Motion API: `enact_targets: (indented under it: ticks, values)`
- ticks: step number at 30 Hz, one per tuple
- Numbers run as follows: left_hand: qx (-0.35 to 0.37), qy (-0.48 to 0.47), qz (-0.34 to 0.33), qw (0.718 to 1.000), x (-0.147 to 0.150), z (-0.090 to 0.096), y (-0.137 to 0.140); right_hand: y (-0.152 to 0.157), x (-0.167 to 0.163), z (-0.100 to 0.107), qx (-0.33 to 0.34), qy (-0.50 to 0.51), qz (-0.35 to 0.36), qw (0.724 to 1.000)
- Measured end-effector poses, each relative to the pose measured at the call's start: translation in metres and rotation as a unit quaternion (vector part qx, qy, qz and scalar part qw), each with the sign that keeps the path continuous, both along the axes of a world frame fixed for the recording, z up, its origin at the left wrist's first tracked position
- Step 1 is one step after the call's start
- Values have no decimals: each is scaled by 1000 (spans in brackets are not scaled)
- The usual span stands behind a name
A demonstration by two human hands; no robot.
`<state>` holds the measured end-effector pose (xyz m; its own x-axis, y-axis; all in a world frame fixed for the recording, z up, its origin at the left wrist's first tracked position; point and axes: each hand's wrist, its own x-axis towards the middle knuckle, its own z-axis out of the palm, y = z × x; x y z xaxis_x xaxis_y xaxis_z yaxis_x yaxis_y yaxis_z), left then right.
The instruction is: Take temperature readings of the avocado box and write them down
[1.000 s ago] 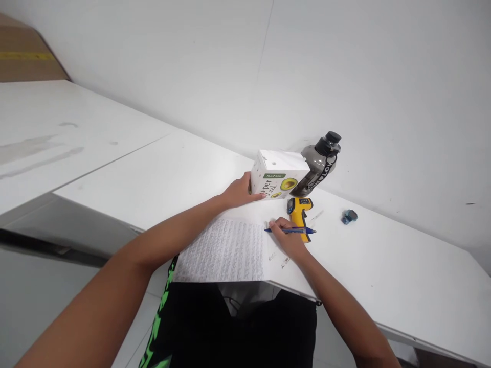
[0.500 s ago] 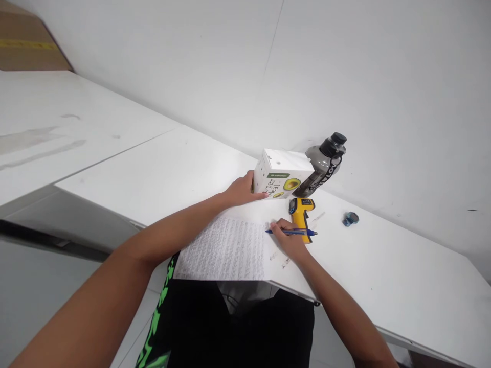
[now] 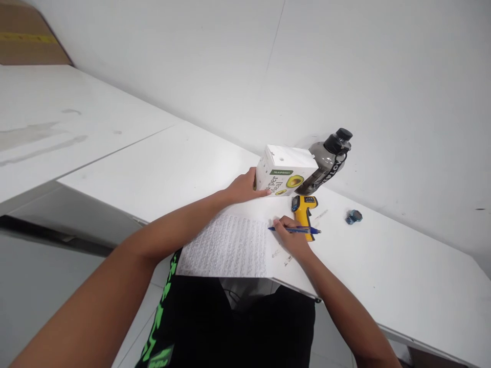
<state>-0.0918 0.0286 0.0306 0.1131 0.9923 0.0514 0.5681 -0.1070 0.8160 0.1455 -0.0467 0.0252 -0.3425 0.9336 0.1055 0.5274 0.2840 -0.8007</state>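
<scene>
My left hand (image 3: 245,186) grips the lower left side of a white box (image 3: 287,158) printed with avocados, its thumb across the front. The box stands upright on the table. In my right hand (image 3: 293,242) is a blue pen (image 3: 303,230), its tip pointing left at the right edge of a sheet of paper (image 3: 230,248) filled with dense handwriting. A yellow infrared thermometer (image 3: 305,212) lies just beyond my right hand, which hides part of its handle. Behind the box, a grey bottle (image 3: 325,162) with a black cap leans or stands near the wall.
A small teal object (image 3: 353,216), perhaps a watch, lies to the right on the white table (image 3: 414,266). A cardboard box (image 3: 30,38) with yellow tape sits at the far left. The white wall (image 3: 215,66) rises behind the table.
The whole view has shifted slightly. Both hands keep their holds on the box and the pen, with the pen tip still at the paper's right edge.
</scene>
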Motion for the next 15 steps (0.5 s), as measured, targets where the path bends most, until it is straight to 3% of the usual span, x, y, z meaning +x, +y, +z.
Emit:
enact_targets:
  ticks: [15]
  values:
    - [-9,3,-17,1000,-1,4,-1,1,1,-1,14,-6,0,1000]
